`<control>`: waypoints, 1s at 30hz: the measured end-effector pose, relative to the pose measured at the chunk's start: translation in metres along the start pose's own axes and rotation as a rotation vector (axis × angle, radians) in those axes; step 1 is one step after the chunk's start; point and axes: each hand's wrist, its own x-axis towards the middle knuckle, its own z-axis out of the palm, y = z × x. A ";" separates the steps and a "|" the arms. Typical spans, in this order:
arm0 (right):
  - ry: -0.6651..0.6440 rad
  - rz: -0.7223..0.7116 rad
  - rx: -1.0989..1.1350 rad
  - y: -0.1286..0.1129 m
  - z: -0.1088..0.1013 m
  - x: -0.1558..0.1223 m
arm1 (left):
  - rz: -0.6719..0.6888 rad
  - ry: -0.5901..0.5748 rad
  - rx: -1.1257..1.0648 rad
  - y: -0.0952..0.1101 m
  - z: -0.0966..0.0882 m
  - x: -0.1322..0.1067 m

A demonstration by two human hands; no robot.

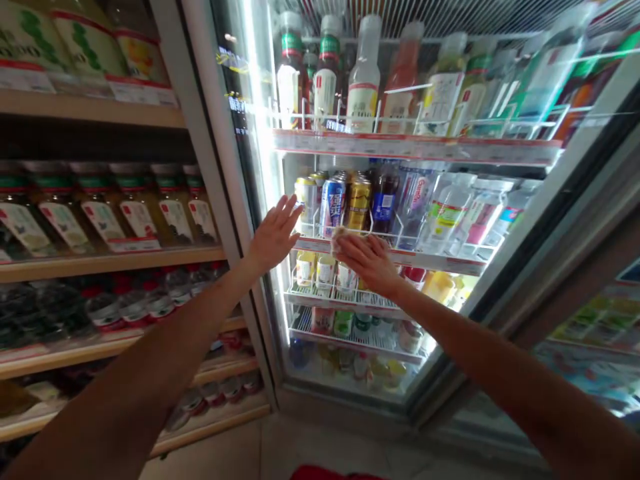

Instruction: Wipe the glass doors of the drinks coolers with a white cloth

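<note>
My left hand (pixel 275 235) is open with fingers spread, held up at the left side of a lit drinks fridge's glass door (pixel 238 87). Whether its palm touches the glass, I cannot tell. Further right, my right hand (pixel 369 259) lies over a crumpled pale cloth (pixel 341 235), which shows at its fingertips against the glass. Most of the cloth is hidden under the fingers. Behind the glass near this hand stand a blue can (pixel 333 203), a gold can (pixel 359 203) and a dark bottle with a blue label (pixel 385 200).
Wooden shelves (pixel 100 267) of bottled drinks stand on the left. Inside the fridge, an upper shelf (pixel 415 147) holds tall bottles, and lower wire racks hold smaller ones. Another glass-fronted cabinet (pixel 590 320) is at right. Floor tiles (pixel 225 447) and something red (pixel 330 472) show below.
</note>
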 end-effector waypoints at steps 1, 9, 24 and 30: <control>-0.017 -0.012 0.028 -0.001 -0.003 0.006 | -0.001 -0.007 -0.002 0.000 0.000 0.000; 0.201 0.215 -0.054 0.003 -0.012 0.039 | 0.035 0.022 -0.017 -0.005 0.003 -0.002; 0.220 -0.161 -0.154 -0.023 0.012 0.014 | 0.056 0.202 0.083 -0.004 0.018 -0.008; 0.317 0.135 -0.183 0.010 -0.002 0.045 | 0.046 0.221 0.090 -0.003 0.018 -0.008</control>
